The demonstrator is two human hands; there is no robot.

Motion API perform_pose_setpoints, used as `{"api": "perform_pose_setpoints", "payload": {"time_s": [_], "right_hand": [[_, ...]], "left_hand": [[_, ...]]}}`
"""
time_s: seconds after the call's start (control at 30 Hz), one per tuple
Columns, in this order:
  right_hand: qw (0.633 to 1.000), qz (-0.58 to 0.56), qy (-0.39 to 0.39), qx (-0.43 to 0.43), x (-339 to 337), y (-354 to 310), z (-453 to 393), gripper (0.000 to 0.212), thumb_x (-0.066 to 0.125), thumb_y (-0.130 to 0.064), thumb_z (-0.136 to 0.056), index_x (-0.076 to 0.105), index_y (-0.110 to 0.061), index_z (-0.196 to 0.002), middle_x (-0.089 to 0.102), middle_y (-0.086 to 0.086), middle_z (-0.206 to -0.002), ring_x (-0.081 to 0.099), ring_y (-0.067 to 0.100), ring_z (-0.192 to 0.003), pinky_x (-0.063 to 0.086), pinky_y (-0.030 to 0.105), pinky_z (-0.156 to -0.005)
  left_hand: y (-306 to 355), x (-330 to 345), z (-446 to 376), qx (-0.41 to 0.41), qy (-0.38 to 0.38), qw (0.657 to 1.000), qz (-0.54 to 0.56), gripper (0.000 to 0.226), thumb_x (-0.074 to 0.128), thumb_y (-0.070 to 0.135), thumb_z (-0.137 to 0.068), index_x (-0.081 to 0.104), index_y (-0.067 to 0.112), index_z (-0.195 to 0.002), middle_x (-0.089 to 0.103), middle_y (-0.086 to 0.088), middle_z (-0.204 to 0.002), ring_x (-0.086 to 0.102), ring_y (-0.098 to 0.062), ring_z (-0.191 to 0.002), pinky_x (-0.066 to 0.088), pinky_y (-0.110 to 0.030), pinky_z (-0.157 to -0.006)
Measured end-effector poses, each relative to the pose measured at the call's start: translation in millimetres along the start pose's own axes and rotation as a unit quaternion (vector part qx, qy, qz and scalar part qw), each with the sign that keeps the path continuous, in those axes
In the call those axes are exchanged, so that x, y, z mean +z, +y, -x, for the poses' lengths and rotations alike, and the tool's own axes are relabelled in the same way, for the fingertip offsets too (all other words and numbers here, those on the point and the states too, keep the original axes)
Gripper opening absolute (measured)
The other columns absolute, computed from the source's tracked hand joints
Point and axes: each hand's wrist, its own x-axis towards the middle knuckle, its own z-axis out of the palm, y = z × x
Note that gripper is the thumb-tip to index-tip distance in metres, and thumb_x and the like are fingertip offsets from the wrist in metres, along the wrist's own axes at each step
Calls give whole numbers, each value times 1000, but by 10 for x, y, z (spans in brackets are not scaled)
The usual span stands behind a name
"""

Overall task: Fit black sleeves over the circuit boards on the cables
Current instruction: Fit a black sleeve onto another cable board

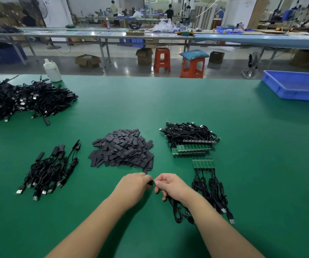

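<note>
While both hands meet low at centre of the green mat-covered table [243, 127], I see the left hand [133, 187] pinching a small black sleeve [150, 182] and the right hand [170, 186] gripping a coiled black cable [178, 211] at its end; the board there is hidden. Just beyond: heap of flat black sleeves [122, 148]. Left of it, a small bunch of sleeved cables [51, 168]; right, cables with bare green circuit boards [203, 163]. Far left, a big black cable pile [19, 101]; far right, a blue plastic tray [297, 86].
</note>
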Motion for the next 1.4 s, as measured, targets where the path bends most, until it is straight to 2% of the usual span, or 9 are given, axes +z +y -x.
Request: {"api": "perform_pose_setpoints", "payload": {"time_s": [0.1,0.17,0.27,0.37,0.43,0.5,0.83,1.17,1.4], "right_hand": [[1000,-15,0,0,5,-5,-1,15,56,-20,-101,64,-8,-104,75,2,-86,50,7,-52,55,25,-59],[999,-36,0,10,11,-27,-4,22,56,-28,-100,65,-9,-104,75,4,-91,50,9,-53,55,27,-62],[999,-45,-16,7,0,-33,3,26,53,-30,-101,68,-9,-100,70,3,-79,50,12,-54,55,30,-65],[999,-45,-23,-14,-10,-5,15,18,56,-22,-101,66,-10,-92,58,0,-69,48,8,-53,56,28,-62],[999,-35,-14,-14,-7,10,9,15,56,-20,-101,65,-11,-92,60,-1,-70,48,7,-52,55,26,-61],[1000,-16,-11,-12,2,21,-6,15,56,-21,-101,66,-12,-94,68,-4,-74,49,6,-52,55,25,-61],[1000,23,-13,-7,-9,63,-46,18,58,-31,-99,70,-18,-100,77,-2,-93,54,9,-52,53,28,-73],[999,42,-2,1,11,-38,26,21,55,-26,-102,69,-11,-105,78,-5,-92,56,7,-49,53,17,-70],[998,59,1,-2,34,-50,34,23,52,-20,-103,68,-6,-109,77,-6,-83,58,10,-51,53,19,-68]], "left_hand": [[29,-33,43,9,33,999,-7,11,63,20,-89,63,24,-99,61,6,-85,61,-19,-77,45,-32,-60],[27,-49,79,31,75,997,-13,23,77,8,-70,64,20,-84,58,6,-72,57,-18,-60,40,-27,-46],[25,-79,107,32,116,993,-14,29,81,1,-60,63,16,-77,57,3,-69,54,-20,-55,41,-28,-42],[6,-43,116,31,94,995,5,20,77,9,-76,66,16,-90,61,3,-80,60,-20,-64,47,-30,-48],[-23,-33,120,28,65,997,25,23,65,25,-92,65,18,-114,65,3,-99,64,-23,-81,52,-34,-65],[-69,-48,123,12,34,998,52,31,55,36,-98,61,23,-125,64,4,-109,63,-22,-94,51,-35,-80],[-95,-39,127,-7,44,985,167,20,62,26,-94,72,20,-110,69,2,-97,63,-16,-88,50,-33,-82],[-24,7,115,-3,54,984,171,17,60,23,-95,72,20,-107,67,0,-91,61,-17,-84,49,-32,-78],[18,60,89,-10,31,989,144,19,55,24,-98,71,19,-107,66,0,-97,62,-18,-89,48,-31,-81]]}}
